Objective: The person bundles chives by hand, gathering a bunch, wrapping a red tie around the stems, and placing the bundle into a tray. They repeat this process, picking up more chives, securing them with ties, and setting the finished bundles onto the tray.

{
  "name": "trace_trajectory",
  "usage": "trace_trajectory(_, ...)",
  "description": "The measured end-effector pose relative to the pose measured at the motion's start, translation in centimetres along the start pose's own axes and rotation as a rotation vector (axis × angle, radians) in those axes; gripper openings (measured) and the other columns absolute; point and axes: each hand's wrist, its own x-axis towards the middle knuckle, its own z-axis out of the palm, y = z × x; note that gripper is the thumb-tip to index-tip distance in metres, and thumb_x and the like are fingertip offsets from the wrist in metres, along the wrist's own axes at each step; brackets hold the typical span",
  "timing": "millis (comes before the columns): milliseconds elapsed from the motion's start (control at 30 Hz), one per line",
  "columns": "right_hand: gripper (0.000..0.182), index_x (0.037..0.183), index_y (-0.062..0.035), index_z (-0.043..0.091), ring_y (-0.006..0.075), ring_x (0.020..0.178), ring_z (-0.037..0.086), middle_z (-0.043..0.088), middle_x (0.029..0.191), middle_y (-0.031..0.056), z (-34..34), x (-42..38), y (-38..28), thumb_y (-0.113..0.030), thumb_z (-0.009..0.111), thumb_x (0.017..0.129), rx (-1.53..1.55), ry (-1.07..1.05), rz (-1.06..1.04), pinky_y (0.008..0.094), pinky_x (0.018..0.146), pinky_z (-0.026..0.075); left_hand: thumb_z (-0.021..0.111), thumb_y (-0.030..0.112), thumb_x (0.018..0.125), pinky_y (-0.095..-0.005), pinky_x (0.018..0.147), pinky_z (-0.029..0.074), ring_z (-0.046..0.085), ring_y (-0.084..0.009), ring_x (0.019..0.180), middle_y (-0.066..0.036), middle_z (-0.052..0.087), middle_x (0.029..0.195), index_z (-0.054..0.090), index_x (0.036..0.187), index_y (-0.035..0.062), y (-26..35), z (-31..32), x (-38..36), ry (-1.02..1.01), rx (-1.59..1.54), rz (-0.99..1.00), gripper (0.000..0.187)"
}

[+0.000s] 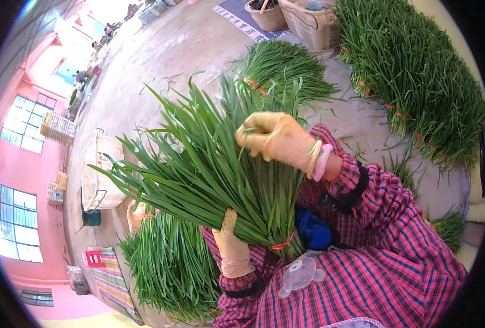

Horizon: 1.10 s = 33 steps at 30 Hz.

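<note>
The chive bundle [215, 175] lies on the lap, long axis running from the red tie [282, 244] up-left to the leaf tips. The left hand [233, 249] clasps its base, fingers closed. The right hand [278, 139], higher up, pinches leaves. Floor sign [241, 22] writing is illegible.

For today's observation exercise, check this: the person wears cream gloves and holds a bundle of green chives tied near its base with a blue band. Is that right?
Not quite. In the head view the band near the base of the chive bundle is red, not blue. The rest stands: the left hand and right hand, both in cream gloves, hold the bundle.
</note>
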Motion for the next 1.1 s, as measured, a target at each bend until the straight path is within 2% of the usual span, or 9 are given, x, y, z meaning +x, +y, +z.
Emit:
trace_trajectory(200,0.02,0.104,-0.0051,0.069,0.0044,0.068,0.054,0.063,0.08,-0.0008,-1.0,0.6,-0.6,-0.022,0.068,0.092,0.332,0.261,-0.21,0.0205,0.058,0.044,0.065,0.01,0.092,-0.0362,0.095,0.049,0.059,-0.0216,0.11,-0.007,0.06,0.124,0.053,0.13,0.0016,0.0,-0.3,0.3,-0.016,0.042,-0.001,0.041)
trace_trajectory(267,0.019,0.107,-0.0062,0.07,0.0096,0.074,0.059,0.066,0.085,0.0023,-0.8,0.5,-0.5,-0.016,0.068,0.091,0.224,0.257,-0.33,0.0248,0.065,0.049,0.064,0.01,0.093,-0.0357,0.095,0.049,0.059,-0.0215,0.111,-0.008,0.059,0.125,0.054,0.13,0.0004,-0.1,-0.4,0.4,-0.048,0.039,0.006,0.04)
trace_trajectory(333,0.023,0.11,-0.0078,0.07,0.0204,0.081,0.065,0.068,0.09,0.0076,-0.7,0.3,-1.0,-0.016,0.069,0.089,-0.362,0.088,-0.814,0.0312,0.074,0.053,0.063,0.01,0.094,-0.0355,0.095,0.049,0.058,-0.0215,0.112,-0.009,0.059,0.126,0.054,0.13,0.0002,-0.3,-0.6,0.6,-0.073,0.086,0.033,0.038)
trace_trajectory(400,0.029,0.11,-0.0093,0.07,0.0315,0.092,0.066,0.068,0.093,0.0123,-0.2,-0.1,-1.6,-0.025,0.066,0.086,-0.606,-0.058,-0.647,0.0379,0.083,0.052,0.062,0.009,0.095,-0.0354,0.096,0.049,0.058,-0.0214,0.113,-0.009,0.058,0.127,0.054,0.13,-0.0001,-0.7,-1.1,1.0,-0.103,0.13,0.062,0.037)
trace_trajectory(700,0.042,0.117,-0.0091,0.065,0.0313,0.08,0.066,0.066,0.085,0.0121,0.5,0.0,-2.2,-0.034,0.069,0.082,-0.84,-0.132,-0.523,0.0398,0.075,0.053,0.068,-0.002,0.084,-0.0341,0.092,0.049,0.06,-0.0203,0.104,-0.006,0.061,0.118,0.056,0.126,-0.0006,-0.8,-1.4,0.1,-0.096,0.132,-0.039,0.043)
trace_trajectory(800,0.044,0.119,-0.0101,0.064,0.0319,0.078,0.066,0.066,0.082,0.0117,1.1,-0.2,-1.6,-0.033,0.069,0.081,-0.777,-0.111,-0.607,0.0397,0.072,0.053,0.07,-0.004,0.08,-0.0327,0.091,0.049,0.062,-0.018,0.099,-0.003,0.064,0.113,0.058,0.124,0.0008,-0.6,0.7,-0.2,-0.111,0.54,0.111,0.046)
trace_trajectory(933,0.045,0.125,-0.0125,0.063,0.0158,0.065,0.06,0.061,0.072,0.0036,-0.2,0.3,-1.5,-0.022,0.07,0.082,-0.617,-0.179,-0.372,0.0295,0.067,0.051,0.07,-0.005,0.08,-0.0323,0.092,0.05,0.063,-0.0169,0.1,-0.005,0.065,0.114,0.057,0.125,0.0012,-0.8,0.3,0.1,-0.038,0.238,0.051,0.048)
trace_trajectory(1000,0.042,0.122,-0.0157,0.065,0.0233,0.077,0.068,0.07,0.085,0.0086,-1.0,0.5,-0.4,-0.03,0.067,0.083,-0.461,-0.221,-0.26,0.0326,0.076,0.053,0.067,-0.005,0.081,-0.0323,0.092,0.05,0.063,-0.0179,0.102,-0.007,0.065,0.116,0.058,0.125,0.0003,-0.8,-0.1,0.4,-0.06,0.093,0.057,0.045)
trace_trajectory(1100,0.038,0.119,-0.015,0.067,0.0211,0.075,0.066,0.068,0.081,0.0077,-1.1,0.7,0.4,-0.029,0.068,0.083,-0.415,-0.207,-0.299,0.0316,0.073,0.052,0.063,-0.007,0.083,-0.0328,0.094,0.05,0.063,-0.0194,0.106,-0.008,0.064,0.12,0.058,0.124,-0.0005,-0.8,-0.1,0.3,-0.092,0.023,0.034,0.042)
